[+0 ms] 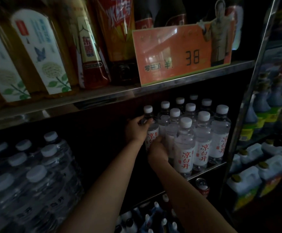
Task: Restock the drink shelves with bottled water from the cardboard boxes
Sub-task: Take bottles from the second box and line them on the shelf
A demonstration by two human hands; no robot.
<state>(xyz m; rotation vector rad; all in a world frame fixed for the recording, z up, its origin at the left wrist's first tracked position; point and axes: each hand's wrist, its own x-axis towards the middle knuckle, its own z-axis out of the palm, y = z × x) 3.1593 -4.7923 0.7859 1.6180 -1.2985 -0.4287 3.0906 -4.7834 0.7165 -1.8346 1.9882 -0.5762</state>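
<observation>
Dim metal shelf (209,167), left hand (137,130) and right hand (157,152) fingers curled round water bottle (151,132), price card (179,54) above

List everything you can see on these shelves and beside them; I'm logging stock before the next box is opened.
Water bottles: about a dozen, clear with white caps, right of middle shelf.
Shrink-wrapped water pack: one, clear, left of middle shelf.
Tea and drink bottles: several, amber and red, top shelf.
Price sign: one, orange, marked 38, top shelf edge.
Can: one, red, lower shelf.
Jugs: several, white, neighbouring rack at right.
Left hand: fingers round the leftmost bottle.
Right hand: holding the same bottle lower down.
</observation>
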